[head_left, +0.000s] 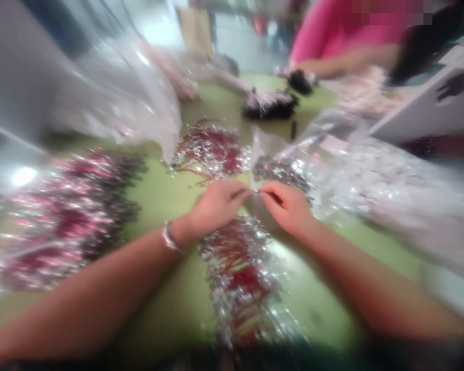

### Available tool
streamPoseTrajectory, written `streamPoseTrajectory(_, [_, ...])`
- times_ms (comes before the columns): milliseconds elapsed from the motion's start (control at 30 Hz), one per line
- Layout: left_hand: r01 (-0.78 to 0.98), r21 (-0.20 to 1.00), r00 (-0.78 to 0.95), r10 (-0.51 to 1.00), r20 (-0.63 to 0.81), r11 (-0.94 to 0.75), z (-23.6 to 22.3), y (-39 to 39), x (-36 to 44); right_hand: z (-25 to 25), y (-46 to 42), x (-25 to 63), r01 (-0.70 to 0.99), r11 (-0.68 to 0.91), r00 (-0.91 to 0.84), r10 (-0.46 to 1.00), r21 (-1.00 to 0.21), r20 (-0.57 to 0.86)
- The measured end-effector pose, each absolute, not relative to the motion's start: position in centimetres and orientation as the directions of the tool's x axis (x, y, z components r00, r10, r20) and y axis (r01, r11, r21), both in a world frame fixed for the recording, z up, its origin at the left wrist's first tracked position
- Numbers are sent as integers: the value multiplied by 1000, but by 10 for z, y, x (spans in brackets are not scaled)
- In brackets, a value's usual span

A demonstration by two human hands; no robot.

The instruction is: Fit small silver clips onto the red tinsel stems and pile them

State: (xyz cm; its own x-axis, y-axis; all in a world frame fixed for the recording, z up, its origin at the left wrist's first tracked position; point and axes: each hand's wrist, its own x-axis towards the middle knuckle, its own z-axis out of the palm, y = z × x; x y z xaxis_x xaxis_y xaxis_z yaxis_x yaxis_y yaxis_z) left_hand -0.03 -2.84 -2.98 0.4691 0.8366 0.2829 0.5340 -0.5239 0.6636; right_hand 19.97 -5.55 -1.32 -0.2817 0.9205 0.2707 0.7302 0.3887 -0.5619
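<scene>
My left hand [220, 205] and my right hand [288, 207] meet over the middle of the table, fingertips nearly touching. Both are closed in a pinch around something tiny, too small and blurred to name. Under my left wrist and toward me lies a pile of thin red strands with shiny silver ends [243, 281], like short wires. A second red and silver pile [211, 147] sits just beyond my left hand. Behind my right fingers are small dark, shiny pieces [284, 172] by a clear plastic bag [261, 141].
Large bundles of red strands with dark ends [73, 216] cover the left of the green table [158, 196]. A clear plastic sheet [139, 98] stands behind them. At right lies a bag of whitish pieces [382, 170]. Across the table, a person in a pink top [344, 31] sits near black-tipped bundles [270, 103].
</scene>
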Motion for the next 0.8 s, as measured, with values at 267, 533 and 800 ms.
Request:
streamPoseTrajectory(267, [496,147,820,517,247,-856,-18,-29,-11,3,-59,199,699,273,-362,932,-661,2])
streamPoseTrajectory(533, [748,277,520,792,320,-603,-8,-10,-17,-1,-52,204,654,468,-561,827,-595,34])
streamPoseTrajectory(800, [811,137,550,821,151,-569,-33,-6,-7,-12,-26,227,922,290,-246,950,-257,191])
